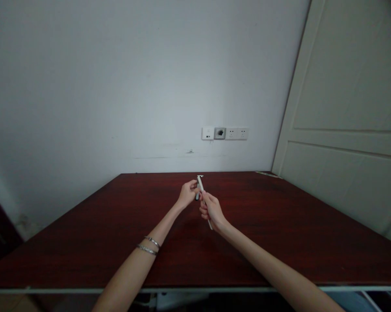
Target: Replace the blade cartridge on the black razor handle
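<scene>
Both my hands meet above the middle of a dark red wooden table [263,242]. My right hand [212,211] is closed around a slim white pen [201,183], which sticks up out of the fist, its lower end showing below the palm. My left hand [188,193] pinches the pen near its upper part with thumb and fingers, where a small dark piece shows. Two thin metal bangles [149,245] sit on my left forearm.
A white wall rises behind the table with a row of sockets and a switch [224,133]. A pale panelled door [347,130] stands at the right. The table's light front edge [195,289] runs across the bottom.
</scene>
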A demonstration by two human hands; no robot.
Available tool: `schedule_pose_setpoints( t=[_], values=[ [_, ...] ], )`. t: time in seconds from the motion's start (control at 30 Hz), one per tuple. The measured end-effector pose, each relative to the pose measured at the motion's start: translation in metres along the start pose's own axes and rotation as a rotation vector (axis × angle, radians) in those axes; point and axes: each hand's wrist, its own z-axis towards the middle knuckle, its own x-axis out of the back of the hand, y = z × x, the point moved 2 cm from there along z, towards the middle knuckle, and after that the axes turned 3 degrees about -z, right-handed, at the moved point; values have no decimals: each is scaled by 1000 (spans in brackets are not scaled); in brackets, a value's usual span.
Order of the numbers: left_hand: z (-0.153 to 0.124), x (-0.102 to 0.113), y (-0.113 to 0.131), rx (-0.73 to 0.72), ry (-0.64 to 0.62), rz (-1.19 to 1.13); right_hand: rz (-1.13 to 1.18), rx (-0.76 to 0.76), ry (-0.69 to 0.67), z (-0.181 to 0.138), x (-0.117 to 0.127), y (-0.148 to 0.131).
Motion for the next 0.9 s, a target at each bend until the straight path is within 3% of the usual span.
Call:
schedule_pose_setpoints(
  t=[0.1,0.33,0.47,0.6,0.73,0.9],
  values=[
    [1,2,0,-28,-9,28,-94,19,-29,-7,3,-5],
    [-2,6,5,-130,-6,252,-316,343,-27,8,24,-56],
    [-4,10,18,-214,7,338,-591,310,-131,9,41,-76],
    [-4,11,20,-245,-31,323,-760,214,-359,0,47,-90],
    [-3,13,14,-255,-40,335,-814,260,-328,-3,47,-102],
    [-2,16,10,-266,-28,343,-865,222,-435,-3,43,-102]
  ],
)
